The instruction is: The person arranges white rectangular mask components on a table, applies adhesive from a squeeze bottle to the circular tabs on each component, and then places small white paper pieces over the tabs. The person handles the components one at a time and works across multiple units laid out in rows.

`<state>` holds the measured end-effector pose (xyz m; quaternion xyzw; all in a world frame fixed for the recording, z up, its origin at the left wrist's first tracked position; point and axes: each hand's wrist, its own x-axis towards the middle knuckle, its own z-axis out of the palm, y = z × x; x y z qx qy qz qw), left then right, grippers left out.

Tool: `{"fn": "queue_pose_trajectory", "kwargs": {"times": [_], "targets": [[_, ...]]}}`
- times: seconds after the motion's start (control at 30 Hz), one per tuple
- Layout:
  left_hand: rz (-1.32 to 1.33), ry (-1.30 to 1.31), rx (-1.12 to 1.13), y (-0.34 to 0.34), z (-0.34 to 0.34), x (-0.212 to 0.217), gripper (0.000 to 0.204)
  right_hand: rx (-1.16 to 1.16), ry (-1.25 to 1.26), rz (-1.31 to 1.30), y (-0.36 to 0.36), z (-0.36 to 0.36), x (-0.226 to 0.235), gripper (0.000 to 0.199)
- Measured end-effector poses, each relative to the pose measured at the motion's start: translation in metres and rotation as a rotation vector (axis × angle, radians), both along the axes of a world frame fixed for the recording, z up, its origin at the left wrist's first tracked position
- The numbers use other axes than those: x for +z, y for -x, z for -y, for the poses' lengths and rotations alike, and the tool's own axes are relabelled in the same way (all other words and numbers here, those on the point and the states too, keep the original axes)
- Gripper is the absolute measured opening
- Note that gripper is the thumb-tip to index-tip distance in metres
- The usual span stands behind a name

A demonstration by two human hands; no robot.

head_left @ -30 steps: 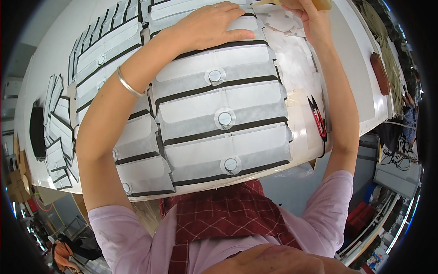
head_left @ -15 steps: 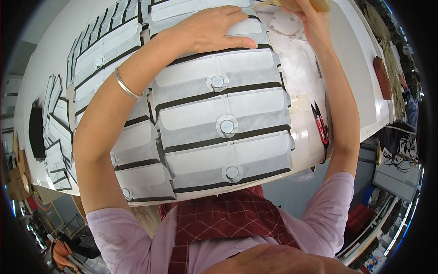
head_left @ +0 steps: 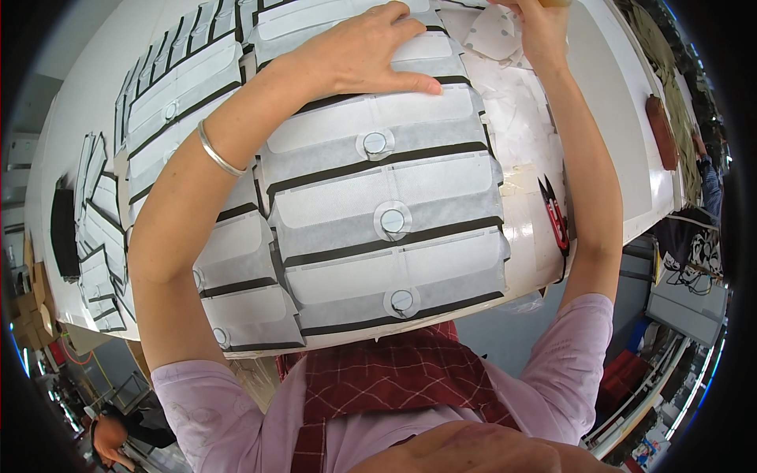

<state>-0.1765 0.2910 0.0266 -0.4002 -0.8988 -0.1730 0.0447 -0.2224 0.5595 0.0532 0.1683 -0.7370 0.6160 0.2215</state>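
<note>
My left hand [head_left: 369, 54] lies over the far part of a column of overlapping grey-white fabric pieces with black edges. Its thumb is stretched out and the fingers are apart, resting on the pieces. The nearer fabric pieces [head_left: 441, 185] each carry a round metallic disc [head_left: 393, 221] in a clear ring. At the top edge my right hand [head_left: 544, 35] is closed round a yellowish translucent bottle [head_left: 557, 2], mostly cut off by the picture's rim. Beside that hand lies a pale dotted piece [head_left: 493, 35].
Red-handled thread snips [head_left: 557, 217] lie right of the column, next to my right forearm. More fabric pieces [head_left: 189, 71] lie in columns to the left, with a loose pile [head_left: 102, 229] farther left. A brown case [head_left: 661, 134] sits by the table's right edge.
My right hand has moved up, taking the bottle almost out of the picture. My left hand stays in place, its fingers lifted and bent a little more.
</note>
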Motion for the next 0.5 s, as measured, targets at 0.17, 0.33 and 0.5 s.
{"fn": "queue_pose_trajectory", "kwargs": {"times": [0.17, 0.33, 0.5], "targets": [[0.031, 0.008, 0.024, 0.001, -0.002, 0.002, 0.096, -0.018, -0.051, 0.051, -0.003, 0.0, -0.003, 0.04], [0.105, 0.02, 0.013, 0.001, -0.004, 0.012, 0.091, 0.125, 0.443, 0.069, -0.029, -0.015, 0.026, 0.052], [0.122, -0.041, -0.004, 0.0, -0.003, 0.014, 0.083, 0.217, 0.539, -0.062, -0.086, -0.083, 0.105, 0.054]]}}
